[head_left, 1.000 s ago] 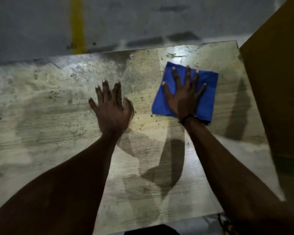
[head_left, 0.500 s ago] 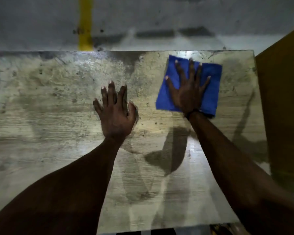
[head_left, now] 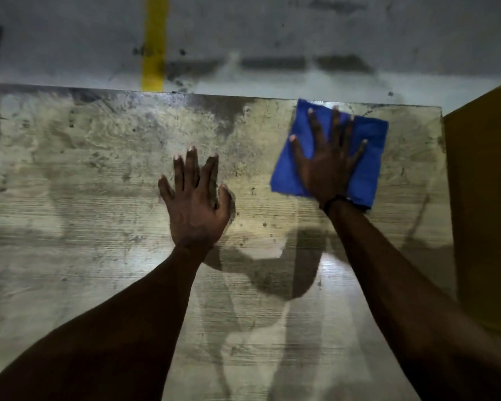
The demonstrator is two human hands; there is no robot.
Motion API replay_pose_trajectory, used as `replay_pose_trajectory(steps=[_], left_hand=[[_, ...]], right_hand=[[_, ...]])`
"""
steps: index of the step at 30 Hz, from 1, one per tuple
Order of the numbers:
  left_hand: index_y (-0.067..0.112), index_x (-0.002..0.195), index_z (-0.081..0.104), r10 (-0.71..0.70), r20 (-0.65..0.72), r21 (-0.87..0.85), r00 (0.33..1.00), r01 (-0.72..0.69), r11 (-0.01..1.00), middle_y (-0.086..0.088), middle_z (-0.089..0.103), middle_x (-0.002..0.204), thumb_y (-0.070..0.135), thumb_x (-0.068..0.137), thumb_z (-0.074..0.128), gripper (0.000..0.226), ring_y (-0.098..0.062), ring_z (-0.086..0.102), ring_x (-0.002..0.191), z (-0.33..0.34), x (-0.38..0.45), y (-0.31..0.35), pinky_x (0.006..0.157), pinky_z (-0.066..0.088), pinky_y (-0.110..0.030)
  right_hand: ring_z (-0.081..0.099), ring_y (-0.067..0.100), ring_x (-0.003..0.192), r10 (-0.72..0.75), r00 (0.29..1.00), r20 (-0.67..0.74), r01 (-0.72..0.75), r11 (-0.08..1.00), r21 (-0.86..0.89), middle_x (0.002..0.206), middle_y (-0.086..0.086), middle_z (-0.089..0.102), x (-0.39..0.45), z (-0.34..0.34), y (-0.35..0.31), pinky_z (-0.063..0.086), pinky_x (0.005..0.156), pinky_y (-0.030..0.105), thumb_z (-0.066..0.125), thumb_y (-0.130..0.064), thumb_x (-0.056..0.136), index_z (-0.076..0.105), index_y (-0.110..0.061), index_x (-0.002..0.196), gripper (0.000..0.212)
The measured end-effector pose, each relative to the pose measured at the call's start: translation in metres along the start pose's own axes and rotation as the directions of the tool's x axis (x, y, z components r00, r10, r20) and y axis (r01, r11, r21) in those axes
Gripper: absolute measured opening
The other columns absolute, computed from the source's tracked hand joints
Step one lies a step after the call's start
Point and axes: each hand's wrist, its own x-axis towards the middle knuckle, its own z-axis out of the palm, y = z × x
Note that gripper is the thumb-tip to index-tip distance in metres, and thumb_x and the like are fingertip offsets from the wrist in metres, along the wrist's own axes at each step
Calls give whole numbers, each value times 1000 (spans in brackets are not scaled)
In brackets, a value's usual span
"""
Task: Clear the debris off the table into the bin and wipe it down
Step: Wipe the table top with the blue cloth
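Over the last second the blue cloth (head_left: 368, 157) has slid up the frame, from a little below the far edge of the bench (head_left: 70, 198) to the upper right, where its top corner now meets that edge. The right hand (head_left: 329, 166) lies flat on it with fingers straight and spread, pressing rather than gripping — the look of a wipe stroke pushed away from the person. The left hand (head_left: 195, 209) has barely shifted: it rests palm-down at centre frame, fingers straight and slightly apart, holding nothing, seemingly bracing. No loose debris shows on the bench and no bin is in view, so the clearing step appears done. Dark blotches and specks mark the surface across the left and middle of the frame — most of the wiping probably remains.
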Motion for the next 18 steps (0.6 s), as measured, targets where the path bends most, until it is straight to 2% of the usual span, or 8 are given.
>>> replay_pose_trajectory(steps=[2, 3, 5, 7, 9, 10, 14, 18], left_hand=[[34, 165, 31, 1, 4, 11, 1000, -1, 1000, -3, 10, 178, 47, 105, 42, 63, -29, 6, 164, 0, 0, 0, 126, 12, -64], [33, 165, 31, 1, 1, 17, 1000, -1, 1000, -3, 11, 178, 47, 104, 42, 63, -29, 7, 164, 1, 0, 0, 126, 12, -64], [33, 164, 34, -1, -12, 30, 1000, 1, 1000, -3, 12, 178, 47, 103, 43, 63, -28, 8, 164, 2, 1, 0, 126, 13, -63], [29, 162, 39, -3, -29, 25, 1000, 3, 1000, -3, 14, 177, 48, 103, 44, 62, -28, 9, 164, 5, 0, -3, 126, 13, -63], [25, 160, 42, 6, -35, 3, 999, -6, 1000, -3, 16, 177, 49, 102, 45, 63, -28, 9, 164, 6, 0, -3, 126, 12, -64], [27, 161, 40, 10, -31, 2, 999, -10, 1000, -3, 15, 177, 49, 101, 44, 64, -29, 9, 164, 5, 0, -4, 126, 12, -64], [35, 166, 28, 2, -13, 4, 1000, -2, 1000, -1, 9, 178, 48, 104, 41, 65, -27, 4, 165, 3, 0, -1, 127, 10, -64], [36, 167, 25, 7, -5, -6, 1000, -7, 1000, 0, 7, 178, 48, 105, 40, 64, -27, 3, 165, 3, -1, -2, 127, 9, -64]], right_hand=[[12, 35, 163, 118, 993, -26, -117, 993, 35, 177, 2, 18, 21, 4, -24, 9, 122, 73, 25, -80, 98, 28, -46, 164, 74], [12, 37, 163, 114, 993, -23, -113, 993, 46, 177, 4, 18, 26, 10, -43, 8, 122, 73, 26, -79, 98, 28, -45, 165, 75], [10, 37, 163, -32, 999, -2, 32, 998, 44, 177, 3, 18, 24, 20, -87, 4, 123, 72, 29, -78, 97, 27, -44, 165, 76], [8, 36, 164, -242, 970, 36, 241, 970, 37, 177, 1, 17, 11, 25, -121, 1, 124, 70, 31, -77, 98, 28, -44, 165, 75], [10, 32, 164, -381, 923, 52, 376, 923, 79, 176, 0, 20, 4, 24, -121, 2, 125, 68, 32, -78, 98, 32, -46, 163, 73], [11, 31, 164, -395, 918, 44, 390, 916, 87, 176, -1, 20, 5, 24, -109, 3, 125, 68, 31, -79, 97, 32, -46, 163, 74], [9, 31, 164, -155, 988, 8, 155, 988, -27, 178, -2, 14, 28, 13, -20, 4, 125, 72, 21, -83, 98, 21, -48, 166, 76], [6, 33, 164, 93, 995, 38, -96, 993, 71, 177, 0, 15, 53, -9, 14, 3, 123, 74, 22, -81, 97, 24, -48, 165, 75]])
